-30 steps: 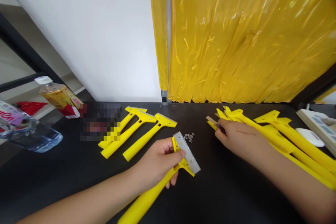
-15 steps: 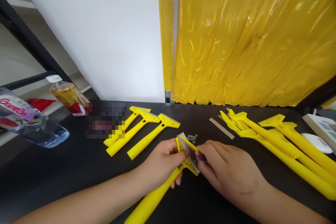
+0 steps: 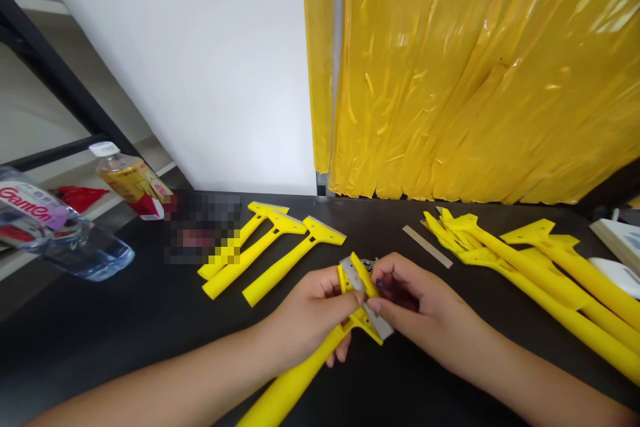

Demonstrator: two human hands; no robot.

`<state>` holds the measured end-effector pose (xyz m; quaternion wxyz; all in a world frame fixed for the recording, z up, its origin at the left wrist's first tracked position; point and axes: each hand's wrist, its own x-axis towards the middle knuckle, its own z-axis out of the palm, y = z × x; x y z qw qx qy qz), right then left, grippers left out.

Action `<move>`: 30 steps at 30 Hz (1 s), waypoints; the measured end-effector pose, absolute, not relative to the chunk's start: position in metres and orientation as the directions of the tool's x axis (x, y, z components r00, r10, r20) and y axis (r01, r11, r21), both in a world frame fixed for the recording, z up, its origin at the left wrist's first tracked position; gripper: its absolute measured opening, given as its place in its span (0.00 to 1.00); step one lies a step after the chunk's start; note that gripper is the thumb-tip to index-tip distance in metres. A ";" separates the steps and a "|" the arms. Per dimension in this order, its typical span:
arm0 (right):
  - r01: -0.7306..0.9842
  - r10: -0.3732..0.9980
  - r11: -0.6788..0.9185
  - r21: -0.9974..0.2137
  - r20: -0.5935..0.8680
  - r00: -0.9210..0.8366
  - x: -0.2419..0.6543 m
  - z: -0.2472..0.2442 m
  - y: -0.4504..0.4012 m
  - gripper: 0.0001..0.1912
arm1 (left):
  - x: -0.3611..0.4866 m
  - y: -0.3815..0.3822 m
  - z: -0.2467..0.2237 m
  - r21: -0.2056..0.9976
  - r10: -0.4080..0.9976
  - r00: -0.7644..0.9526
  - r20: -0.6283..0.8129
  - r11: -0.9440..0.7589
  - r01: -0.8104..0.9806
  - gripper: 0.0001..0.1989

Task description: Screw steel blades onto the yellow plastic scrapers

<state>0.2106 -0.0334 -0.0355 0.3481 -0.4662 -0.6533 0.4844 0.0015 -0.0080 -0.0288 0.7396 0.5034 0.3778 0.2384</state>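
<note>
A label point(image 3: 33, 205) on the clear bottle point(image 3: 95, 255) reads — "Ganten".

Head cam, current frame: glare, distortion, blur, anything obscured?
Head view: bright glare streaks on the yellow curtain; head view: wide-angle stretch toward the edges, with the water bottle cut off at left; head view: pixelated patch hides part of a yellow scraper; head view: upper right corner darkened; head view: dark object in the right hand lacks detail, identity unclear.
</note>
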 end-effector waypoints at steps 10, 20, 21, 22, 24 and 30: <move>0.315 0.941 0.014 -0.949 -0.094 -0.324 0.214 -0.034 -0.030 0.11 | 0.000 -0.005 -0.030 0.912 0.733 0.590 -0.338 0.410 0.013 0.11; 0.817 0.973 0.160 -0.554 -0.049 -0.224 0.225 -0.035 -0.025 0.11 | -0.004 0.001 -0.020 0.932 0.812 0.502 -0.299 0.362 -0.031 0.11; 0.822 0.970 0.186 -0.539 -0.032 -0.241 0.223 -0.037 -0.025 0.11 | -0.004 0.001 -0.020 0.933 0.815 0.498 -0.296 0.359 -0.033 0.11; 0.818 0.966 0.209 -0.535 -0.018 -0.259 0.222 -0.038 -0.026 0.11 | -0.005 0.002 -0.020 0.934 0.817 0.495 -0.294 0.356 -0.032 0.12; 0.797 0.955 0.243 -0.553 -0.007 -0.296 0.221 -0.038 -0.028 0.09 | -0.005 0.002 -0.020 0.937 0.821 0.491 -0.291 0.348 -0.027 0.12; 0.771 0.935 0.300 -0.562 0.011 -0.356 0.220 -0.032 -0.035 0.07 | -0.005 0.003 -0.017 0.942 0.827 0.481 -0.290 0.336 -0.010 0.09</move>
